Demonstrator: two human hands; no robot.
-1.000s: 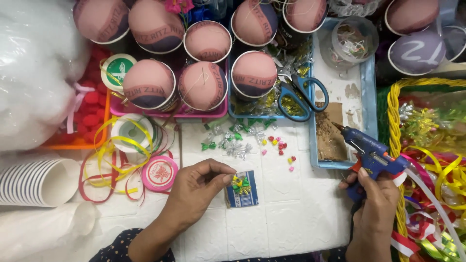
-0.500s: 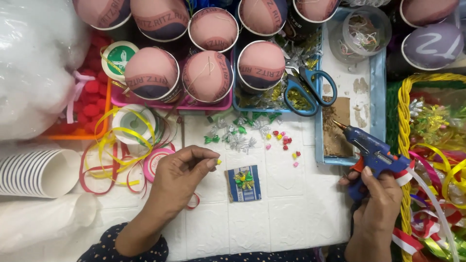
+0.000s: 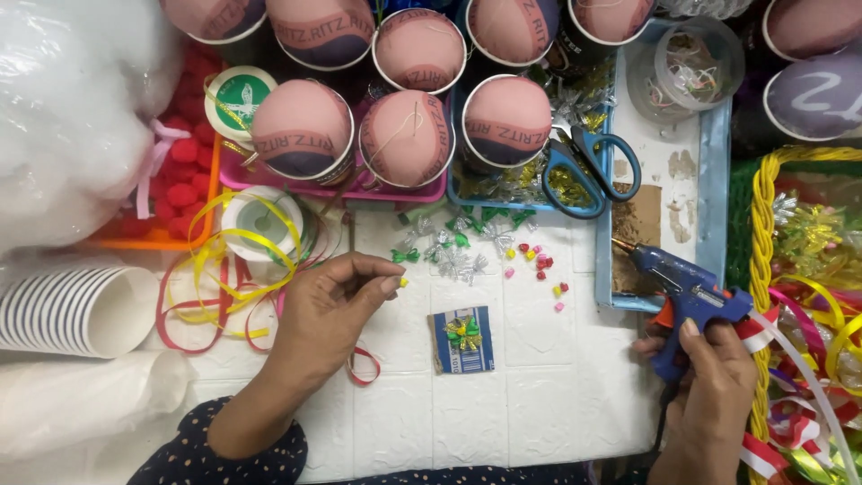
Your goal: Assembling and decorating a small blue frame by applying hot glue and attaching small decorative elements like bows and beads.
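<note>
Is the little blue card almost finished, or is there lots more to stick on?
Partly done: the small blue card already carries a green and yellow bow. In hand: the left hand pinches a tiny yellow bead, apart from the card, and the right hand grips the blue glue gun. Left: the bead isn't on yet, and loose beads and small bows lie unused above.

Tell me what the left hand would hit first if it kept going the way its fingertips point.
The left hand pinches a tiny yellow bead, fingertips pointing right. Straight on, it would likely first meet the silver and green mini bows, or pass just above the small blue card; height above the table is unclear.
</note>
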